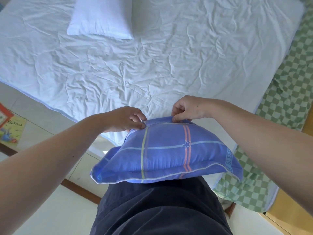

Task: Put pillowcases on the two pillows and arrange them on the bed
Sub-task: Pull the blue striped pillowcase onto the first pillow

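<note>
bare pillow (101, 16) far, sheet (152, 68) between open

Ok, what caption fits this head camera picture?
Both hands, left hand and right hand, pinch the blue pillowcase; white pillow waits.

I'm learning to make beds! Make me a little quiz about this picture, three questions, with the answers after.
1. True or false: the white pillow on the bed already wears a blue case.
2. What are the left hand and right hand pinching?
3. Which has a star: A) blue pillowcase B) checked sheet?

Key: 1 false; 2 the blue pillowcase's far edge; 3 A.
</note>
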